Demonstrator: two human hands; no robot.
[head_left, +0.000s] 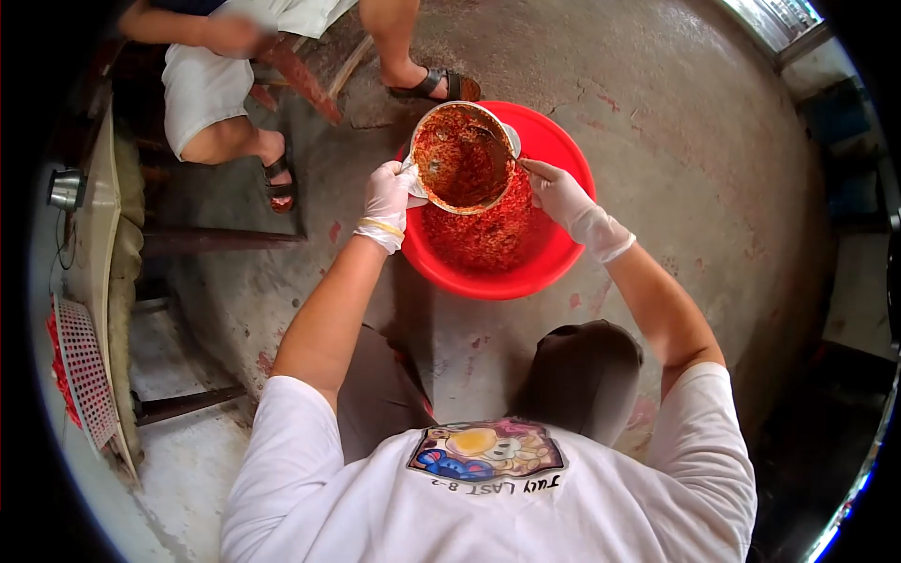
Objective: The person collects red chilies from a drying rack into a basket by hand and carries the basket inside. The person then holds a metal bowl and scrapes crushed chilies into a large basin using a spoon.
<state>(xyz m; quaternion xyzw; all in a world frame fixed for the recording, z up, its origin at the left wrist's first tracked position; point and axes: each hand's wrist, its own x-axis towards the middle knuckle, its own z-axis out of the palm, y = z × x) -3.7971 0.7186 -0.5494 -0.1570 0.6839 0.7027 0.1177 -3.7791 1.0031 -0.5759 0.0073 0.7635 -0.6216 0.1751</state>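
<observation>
Bowl (462,158) hides part of the red basin (554,155); gloved left hand (389,192) fingers clamp its rim, right hand (556,190) pinches a barely visible spoon (495,141). Shirt reads "JULY LAST 8-2".

The metal bowl (462,156) covers the far middle of the red basin (563,253), so part of the red mash (488,235) beneath is hidden. The spoon (488,136) disappears into the smeared inside of the bowl; its tip cannot be made out. The right hand (561,192) hides the handle's end. The seated person (211,80) opposite is cut off above the knees, one hand blurred. The pink crate (83,371) runs off the left edge.
</observation>
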